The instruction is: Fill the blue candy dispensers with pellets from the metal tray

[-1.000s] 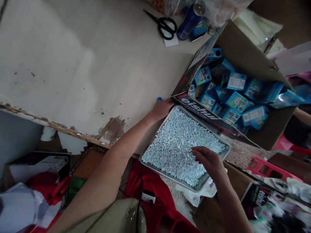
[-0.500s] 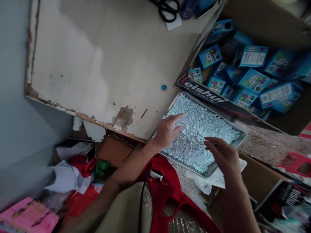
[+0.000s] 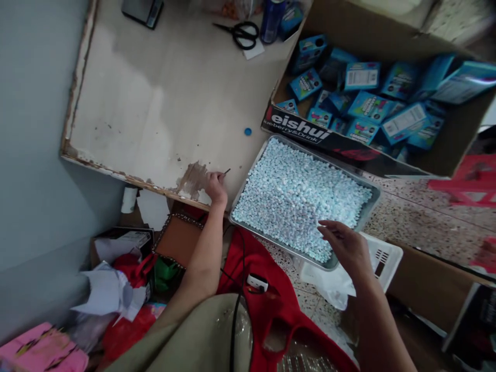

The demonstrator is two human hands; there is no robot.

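Observation:
A metal tray [image 3: 369,213] full of small pale blue candies [image 3: 298,194] rests half on the worn white table [image 3: 163,103], half over a white basket [image 3: 382,256]. My left hand [image 3: 215,187] is at the table's near edge, left of the tray, its fingers pinched on a thin dark stick [image 3: 226,171] lying there. My right hand [image 3: 343,247] hovers over the tray's near right corner, fingers loosely curled and apart, holding nothing that I can see.
A cardboard box [image 3: 457,155] of blue cartons [image 3: 368,106] stands behind the tray. Scissors [image 3: 242,34], a blue bottle [image 3: 271,20] and a blue cap [image 3: 248,131] lie on the table. A red cloth [image 3: 267,305], boxes and crumpled paper [image 3: 106,292] crowd the floor below.
My left hand left the candies and moved left to the table edge, closing on the thin dark stick. My right hand stays over the tray's near corner. The camera shifted.

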